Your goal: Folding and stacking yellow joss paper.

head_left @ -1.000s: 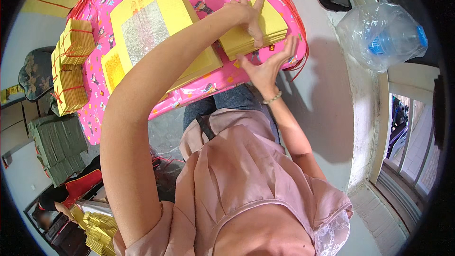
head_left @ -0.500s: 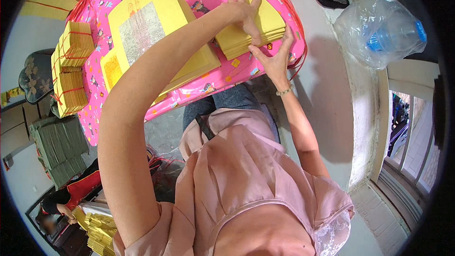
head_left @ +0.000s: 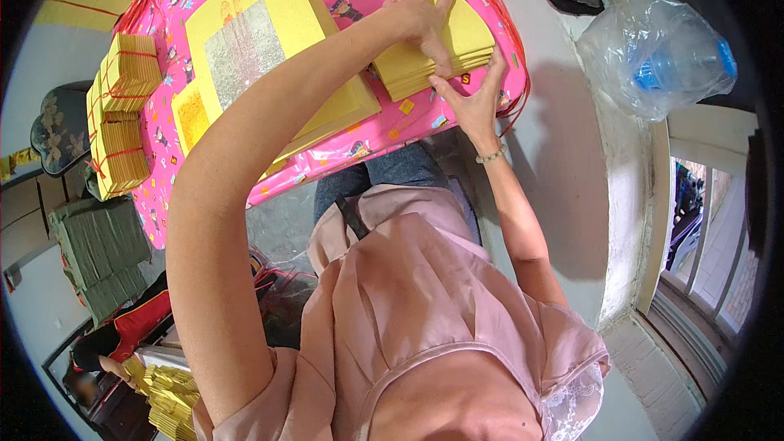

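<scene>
Pink table (head_left: 384,131), yellow stack (head_left: 469,30) half-hidden.

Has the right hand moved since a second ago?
Yes: against the pink table, the right hand has shifted rightward and slightly farther from the body.

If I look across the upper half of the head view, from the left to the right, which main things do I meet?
Dark flower-patterned object → yellow bundles tied with red string → large yellow stack with silver patch → smaller yellow stack → clear plastic bag.
</scene>
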`<state>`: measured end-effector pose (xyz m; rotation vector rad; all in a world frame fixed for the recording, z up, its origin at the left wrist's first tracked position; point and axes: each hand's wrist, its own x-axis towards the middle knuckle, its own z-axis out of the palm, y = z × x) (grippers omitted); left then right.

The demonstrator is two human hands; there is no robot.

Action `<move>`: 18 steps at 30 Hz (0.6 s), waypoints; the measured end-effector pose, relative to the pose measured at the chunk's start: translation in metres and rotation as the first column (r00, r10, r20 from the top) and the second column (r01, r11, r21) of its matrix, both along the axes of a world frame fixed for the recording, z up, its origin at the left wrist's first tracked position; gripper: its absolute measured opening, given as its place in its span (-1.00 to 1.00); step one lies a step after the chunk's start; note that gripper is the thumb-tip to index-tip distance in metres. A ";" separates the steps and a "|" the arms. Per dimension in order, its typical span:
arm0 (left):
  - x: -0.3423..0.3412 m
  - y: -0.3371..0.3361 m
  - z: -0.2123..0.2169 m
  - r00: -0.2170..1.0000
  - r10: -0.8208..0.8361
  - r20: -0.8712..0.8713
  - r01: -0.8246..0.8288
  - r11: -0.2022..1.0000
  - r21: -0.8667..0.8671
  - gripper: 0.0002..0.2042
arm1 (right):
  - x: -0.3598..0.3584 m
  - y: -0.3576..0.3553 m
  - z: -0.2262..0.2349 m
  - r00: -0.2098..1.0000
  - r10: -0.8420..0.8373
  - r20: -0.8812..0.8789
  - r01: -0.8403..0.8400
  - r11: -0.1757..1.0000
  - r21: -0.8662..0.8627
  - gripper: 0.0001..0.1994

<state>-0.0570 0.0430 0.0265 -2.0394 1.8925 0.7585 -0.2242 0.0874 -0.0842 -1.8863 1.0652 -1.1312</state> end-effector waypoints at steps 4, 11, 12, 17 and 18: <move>0.000 0.002 -0.001 1.000 0.000 0.009 0.000 1.000 -0.003 0.39 | 0.000 0.002 0.004 1.000 0.012 0.002 -0.012 0.999 0.044 0.07; -0.013 0.003 -0.004 0.994 -0.018 0.111 0.020 1.000 -0.013 0.44 | -0.004 -0.002 0.005 0.996 0.043 0.082 -0.041 0.999 -0.035 0.08; -0.016 0.002 -0.005 0.988 -0.027 0.151 0.028 1.000 -0.006 0.44 | -0.007 -0.003 0.011 0.989 0.060 0.134 -0.070 0.995 0.065 0.03; -0.013 0.003 -0.004 0.979 -0.067 0.190 0.073 0.997 -0.026 0.44 | -0.013 -0.035 0.024 0.980 0.052 0.194 -0.105 0.956 0.275 -0.49; -0.015 0.003 -0.003 0.972 -0.093 0.215 0.100 0.995 -0.021 0.45 | -0.007 -0.040 0.022 0.956 0.050 0.288 -0.123 0.963 0.240 -0.63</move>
